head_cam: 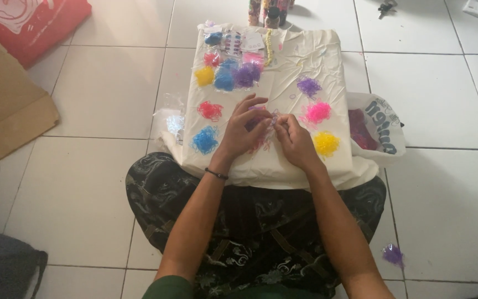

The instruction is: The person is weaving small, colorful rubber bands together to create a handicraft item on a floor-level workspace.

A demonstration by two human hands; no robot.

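Note:
My left hand [243,132] and my right hand [294,139] meet over the middle of a cream cloth [305,55] spread on the floor in front of my crossed legs. Their fingertips pinch small purple rubber bands [261,109] between them. Loose heaps of tiny bands lie around the hands: a red heap [210,111] and a blue heap [205,140] to the left, a purple heap [308,86], a pink heap [318,112] and a yellow heap [326,143] to the right. A black band circles my left wrist.
Small bags of coloured bands [229,75] sit at the cloth's far left. A white plastic bag [380,127] lies to the right, a purple scrap [393,255] on the tiles. Bottles [269,14] stand beyond the cloth. Cardboard [4,108] and a red bag [34,22] lie left.

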